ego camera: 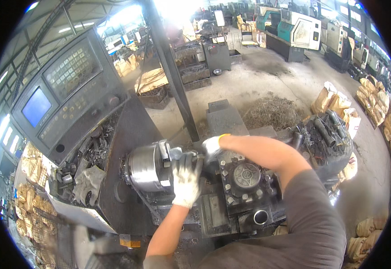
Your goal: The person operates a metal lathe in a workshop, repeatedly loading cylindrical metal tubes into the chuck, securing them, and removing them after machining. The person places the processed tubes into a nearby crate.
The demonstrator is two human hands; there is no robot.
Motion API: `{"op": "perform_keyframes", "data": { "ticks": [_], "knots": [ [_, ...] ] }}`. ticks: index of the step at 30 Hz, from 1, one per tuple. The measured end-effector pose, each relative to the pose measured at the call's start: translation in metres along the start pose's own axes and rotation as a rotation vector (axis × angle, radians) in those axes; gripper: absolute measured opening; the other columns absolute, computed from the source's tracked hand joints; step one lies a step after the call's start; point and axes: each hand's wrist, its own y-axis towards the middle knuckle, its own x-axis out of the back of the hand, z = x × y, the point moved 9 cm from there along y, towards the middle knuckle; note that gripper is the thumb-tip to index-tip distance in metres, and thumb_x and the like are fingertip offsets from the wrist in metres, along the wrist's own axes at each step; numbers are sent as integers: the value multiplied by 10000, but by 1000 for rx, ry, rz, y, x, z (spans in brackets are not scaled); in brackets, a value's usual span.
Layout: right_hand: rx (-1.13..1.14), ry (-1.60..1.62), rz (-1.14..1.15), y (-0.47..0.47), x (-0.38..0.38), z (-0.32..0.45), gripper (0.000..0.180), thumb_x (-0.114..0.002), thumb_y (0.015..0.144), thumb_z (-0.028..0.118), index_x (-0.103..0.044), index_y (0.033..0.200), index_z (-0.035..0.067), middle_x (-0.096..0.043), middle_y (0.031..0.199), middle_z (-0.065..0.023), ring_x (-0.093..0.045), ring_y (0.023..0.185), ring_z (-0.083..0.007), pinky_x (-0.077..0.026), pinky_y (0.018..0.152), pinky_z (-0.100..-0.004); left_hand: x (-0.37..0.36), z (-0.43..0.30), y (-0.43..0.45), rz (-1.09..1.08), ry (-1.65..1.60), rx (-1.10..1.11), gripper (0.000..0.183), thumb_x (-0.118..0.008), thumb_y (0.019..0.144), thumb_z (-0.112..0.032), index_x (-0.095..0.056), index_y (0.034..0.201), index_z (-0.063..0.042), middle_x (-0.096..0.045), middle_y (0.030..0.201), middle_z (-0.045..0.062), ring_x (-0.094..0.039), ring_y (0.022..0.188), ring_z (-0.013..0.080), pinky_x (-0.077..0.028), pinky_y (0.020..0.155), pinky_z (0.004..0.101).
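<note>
A lathe's metal chuck [146,166] stands left of centre. My left hand [186,180], in a white work glove with dark-stained fingers, lies at the right face of the chuck by its jaws [165,151]; its fingertips cover what they touch. Just right of it and farther back is my right hand [211,148], in a white glove with a yellow cuff, blurred; what its fingers do is hidden. The bolted tool turret [246,175] sits right of both hands, with a round metal ring [260,217] at its near side.
A control panel [71,77] rises at the left above a tray of metal parts and a grey glove [89,185]. Behind stands a dark post [172,67]. A heap of metal chips [273,111] lies on the floor; metal tubes [324,132] are piled at the right.
</note>
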Motion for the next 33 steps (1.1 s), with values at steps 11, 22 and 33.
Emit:
{"op": "perform_keyframes", "data": {
  "ticks": [11, 22, 33],
  "knots": [
    [95, 57, 102, 39, -30, -28, 470, -792, 886, 410, -788, 1110, -3, -791, 977, -152, -695, 788, -217, -576, 711, -412, -71, 33, 21, -95, 37, 25, 693, -865, 665, -316, -634, 1288, -119, -519, 1415, 202, -421, 1408, 443, -254, 1230, 688],
    [-352, 449, -970, -266, 19, -126, 318, -812, 814, 163, -713, 1055, -20, -765, 820, -154, -724, 700, -180, -580, 634, -355, -63, 35, 10, -185, 34, -60, 659, -821, 774, -277, -594, 1370, -110, -536, 1474, 195, -443, 1457, 408, -228, 1275, 680],
    [-1605, 549, -953, -585, -530, -159, 609, -813, 866, 372, -671, 1344, 22, -763, 1160, -208, -744, 990, -316, -584, 914, -412, -53, 5, 19, -258, 144, -199, 560, -783, 835, -229, -584, 1347, -119, -589, 1400, 181, -510, 1378, 401, -303, 1223, 656]
  ]
}}
